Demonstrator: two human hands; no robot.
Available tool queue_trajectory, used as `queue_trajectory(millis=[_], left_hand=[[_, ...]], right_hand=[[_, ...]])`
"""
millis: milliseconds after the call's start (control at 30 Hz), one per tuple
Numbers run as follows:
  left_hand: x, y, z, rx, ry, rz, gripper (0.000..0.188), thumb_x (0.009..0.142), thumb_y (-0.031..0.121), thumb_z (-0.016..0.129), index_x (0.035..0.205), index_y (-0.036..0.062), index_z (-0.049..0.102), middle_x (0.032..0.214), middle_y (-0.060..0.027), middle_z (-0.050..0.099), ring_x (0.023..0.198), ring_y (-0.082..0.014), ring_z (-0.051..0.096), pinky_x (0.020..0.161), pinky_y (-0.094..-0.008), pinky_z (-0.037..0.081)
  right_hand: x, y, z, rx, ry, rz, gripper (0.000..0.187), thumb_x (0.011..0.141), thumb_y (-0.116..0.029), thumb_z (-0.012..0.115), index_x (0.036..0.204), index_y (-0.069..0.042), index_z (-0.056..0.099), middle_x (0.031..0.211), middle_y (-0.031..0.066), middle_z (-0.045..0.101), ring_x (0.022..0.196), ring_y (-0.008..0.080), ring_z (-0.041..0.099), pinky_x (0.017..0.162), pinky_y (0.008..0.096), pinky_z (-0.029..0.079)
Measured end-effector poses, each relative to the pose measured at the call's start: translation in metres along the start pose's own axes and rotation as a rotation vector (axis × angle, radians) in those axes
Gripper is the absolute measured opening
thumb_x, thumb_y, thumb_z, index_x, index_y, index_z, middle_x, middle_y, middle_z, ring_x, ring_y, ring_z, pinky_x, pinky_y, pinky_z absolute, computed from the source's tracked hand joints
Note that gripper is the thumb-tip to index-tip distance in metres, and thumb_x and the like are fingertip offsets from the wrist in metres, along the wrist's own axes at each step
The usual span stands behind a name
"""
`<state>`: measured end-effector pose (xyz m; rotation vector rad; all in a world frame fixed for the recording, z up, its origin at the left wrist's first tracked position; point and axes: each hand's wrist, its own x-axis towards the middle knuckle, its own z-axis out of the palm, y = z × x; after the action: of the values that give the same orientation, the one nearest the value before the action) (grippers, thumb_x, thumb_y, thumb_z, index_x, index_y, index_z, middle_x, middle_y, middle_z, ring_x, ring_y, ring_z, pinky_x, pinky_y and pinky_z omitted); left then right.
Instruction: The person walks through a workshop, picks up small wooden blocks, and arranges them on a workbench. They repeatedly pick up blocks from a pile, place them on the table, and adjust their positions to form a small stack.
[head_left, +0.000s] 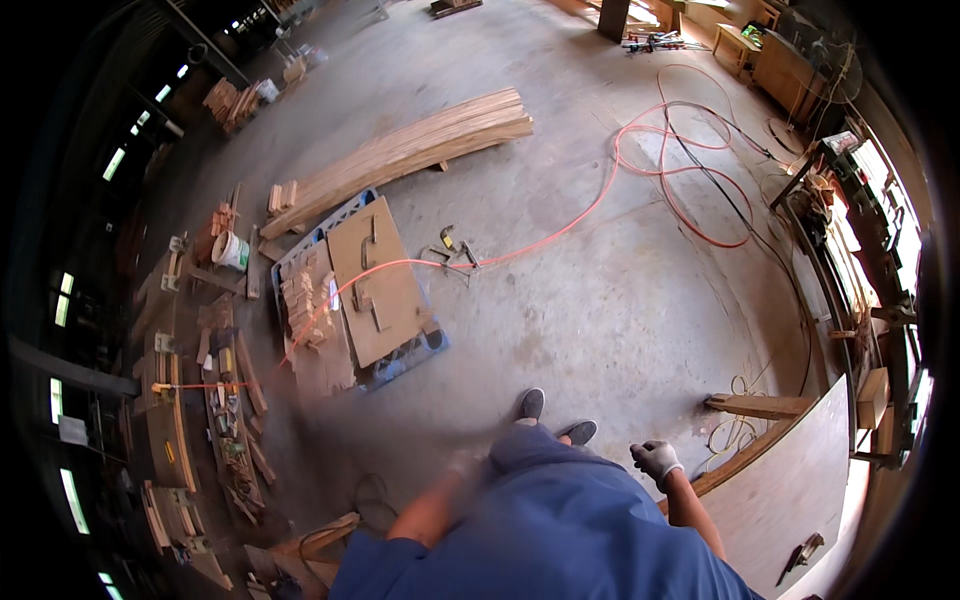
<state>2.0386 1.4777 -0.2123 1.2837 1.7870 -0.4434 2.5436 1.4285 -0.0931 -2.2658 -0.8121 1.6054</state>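
My right hand [657,461], in a pale glove, hangs beside my body with its fingers curled in. Whether anything is inside the curl cannot be made out. It is nearest to a wooden-edged work surface [775,490] on the right, where a small dark metal tool [801,556] lies. My left hand [462,466] is low at my other side, in front of my dark trousers. Blur and a dark smear across the picture hide its fingers. Both hands are well apart from the things on the floor.
A blue pallet [428,343] ahead left carries a brown board [368,285], clamps and wood pieces. Behind it lies a long stack of timber [410,150]. A red hose [570,232] crosses the concrete floor and loops at right. Workbenches with tools and wood line the left.
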Motion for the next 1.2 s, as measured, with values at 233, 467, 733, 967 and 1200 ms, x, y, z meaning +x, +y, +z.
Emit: queue_trajectory(millis=[233,467,733,967,1200], left_hand=[[0.069,-0.028,0.058,0.058,0.035,0.168,0.044,0.103,0.042,0.055,0.131,0.0135,0.072,0.132,-0.0129,0.071,0.123,-0.0343,0.067,0.105,-0.04,0.051],[0.062,0.03,-0.021,0.432,-0.047,0.348,0.039,0.104,0.04,0.052,0.134,0.0202,0.068,0.123,-0.0104,0.072,0.115,-0.0337,0.069,0.098,-0.0435,0.054],[0.14,0.096,-0.072,1.097,0.044,0.809,0.039,0.104,0.04,0.053,0.137,0.0225,0.065,0.12,-0.0111,0.073,0.106,-0.0318,0.071,0.09,-0.0434,0.058],[0.156,0.192,-0.108,1.176,-0.137,0.826,0.035,0.105,0.039,0.053,0.129,0.0186,0.068,0.11,-0.0112,0.074,0.098,-0.0304,0.072,0.083,-0.0425,0.058],[0.201,0.326,-0.113,1.419,-0.271,1.132,0.032,0.106,0.037,0.053,0.121,0.0147,0.071,0.1,-0.0112,0.076,0.09,-0.029,0.073,0.076,-0.0415,0.058]], right_hand=[[0.0,0.021,-0.001,0.178,-0.034,0.093,0.034,0.094,-0.032,0.071,0.091,0.002,0.075,0.08,0.0086,0.073,0.069,0.0172,0.069,0.064,0.0333,0.055],[-0.018,0.032,-0.013,0.024,0.037,0.116,0.043,0.095,-0.042,0.069,0.099,0.0,0.077,0.087,0.0133,0.077,0.078,0.022,0.074,0.073,0.0374,0.058],[-0.043,0.048,0.009,0.025,0.139,0.096,0.05,0.094,-0.052,0.064,0.114,-0.009,0.079,0.11,0.0182,0.077,0.107,0.036,0.072,0.096,0.0436,0.054],[-0.099,0.049,0.03,0.35,0.282,0.208,0.049,0.094,-0.049,0.063,0.119,-0.01,0.077,0.115,0.019,0.076,0.112,0.0354,0.07,0.099,0.0422,0.053],[-0.137,0.043,0.066,0.604,0.878,0.381,0.042,0.093,-0.043,0.065,0.112,-0.008,0.078,0.113,0.0189,0.076,0.111,0.036,0.07,0.097,0.0446,0.054]])
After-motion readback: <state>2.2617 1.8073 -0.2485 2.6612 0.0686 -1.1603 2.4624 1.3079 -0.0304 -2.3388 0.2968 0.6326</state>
